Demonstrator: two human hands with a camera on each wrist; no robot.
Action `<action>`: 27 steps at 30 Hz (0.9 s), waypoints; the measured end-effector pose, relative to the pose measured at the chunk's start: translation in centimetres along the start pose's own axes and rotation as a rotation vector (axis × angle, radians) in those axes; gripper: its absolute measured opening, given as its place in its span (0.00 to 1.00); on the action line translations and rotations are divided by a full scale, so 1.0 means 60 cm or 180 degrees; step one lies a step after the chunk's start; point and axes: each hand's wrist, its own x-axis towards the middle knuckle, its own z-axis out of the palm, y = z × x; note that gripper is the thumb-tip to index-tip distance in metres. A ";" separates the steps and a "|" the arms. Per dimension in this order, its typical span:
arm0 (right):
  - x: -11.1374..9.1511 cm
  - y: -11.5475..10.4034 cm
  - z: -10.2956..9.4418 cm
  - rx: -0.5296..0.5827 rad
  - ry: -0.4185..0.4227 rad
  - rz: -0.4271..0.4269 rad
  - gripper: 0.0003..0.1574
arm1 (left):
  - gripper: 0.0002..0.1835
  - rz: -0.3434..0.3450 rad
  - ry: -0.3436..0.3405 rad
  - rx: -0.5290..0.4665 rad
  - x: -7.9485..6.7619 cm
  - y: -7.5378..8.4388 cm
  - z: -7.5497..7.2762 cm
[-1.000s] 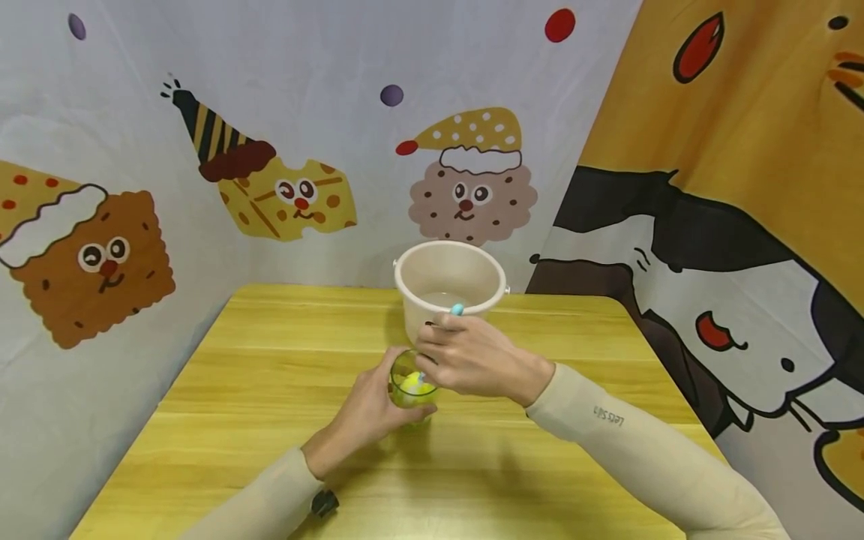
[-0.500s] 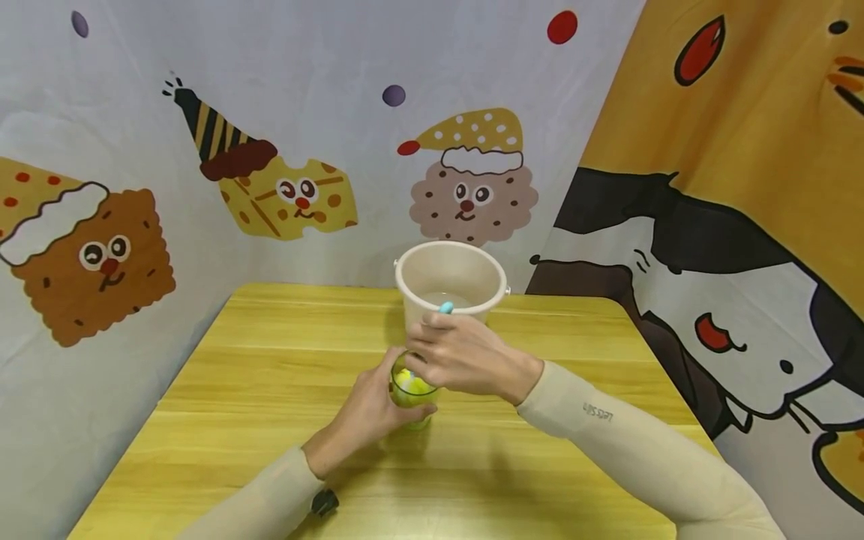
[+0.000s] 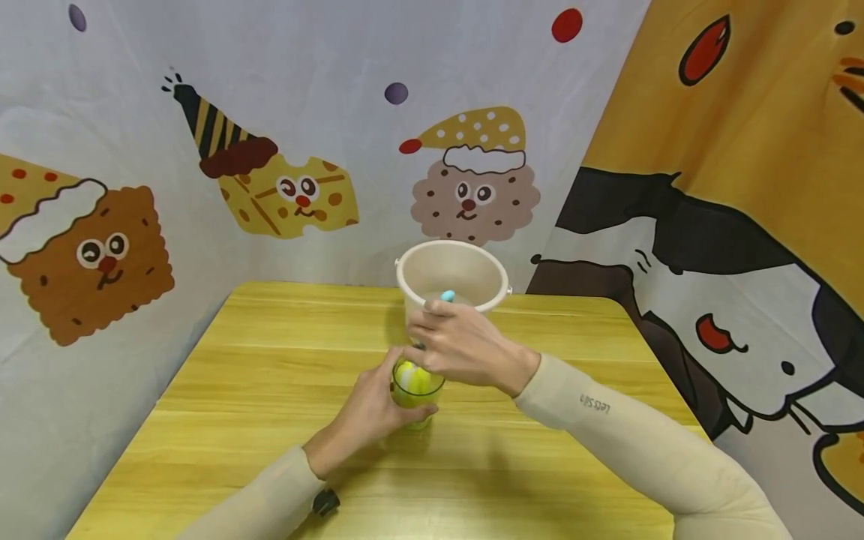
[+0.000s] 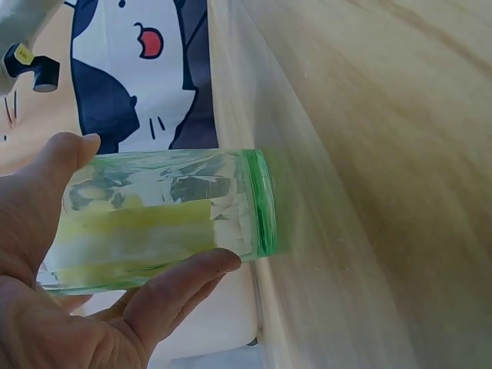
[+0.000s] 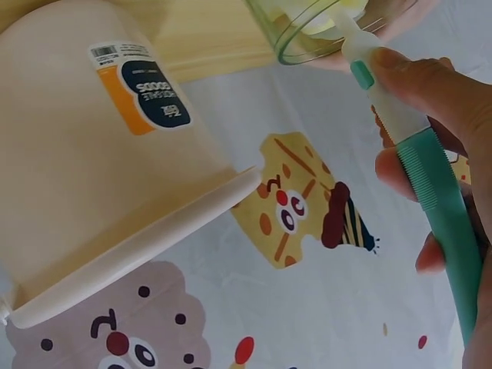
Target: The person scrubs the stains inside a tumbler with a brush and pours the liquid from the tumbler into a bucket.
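Observation:
My left hand grips a green-tinted drinking glass, thumb on one side and fingers on the other. The glass stands upright, its base at or just above the tabletop; contact cannot be told. Inside it sits the yellow and white sponge head of a cup brush. My right hand is above the rim and pinches the brush's white and teal handle, with the thumb near the white neck. In the head view, the handle's light blue end pokes up past the right hand, which hides part of the glass mouth.
A cream bucket stands just behind the hands near the table's back edge, with what looks like water at its bottom. The yellow wood-grain table ends at a cartoon-printed cloth behind. A small dark object is at the left sleeve.
My right hand and the brush shift left, then slightly up, and the handle's angle changes. More of the sponge shows in the glass mouth now. The left hand and glass stay nearly still.

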 end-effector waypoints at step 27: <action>-0.015 0.015 -0.013 0.0430 -0.0332 0.0171 0.18 | 0.52 -0.0176 0.0039 0.0058 -0.003 0.006 -0.002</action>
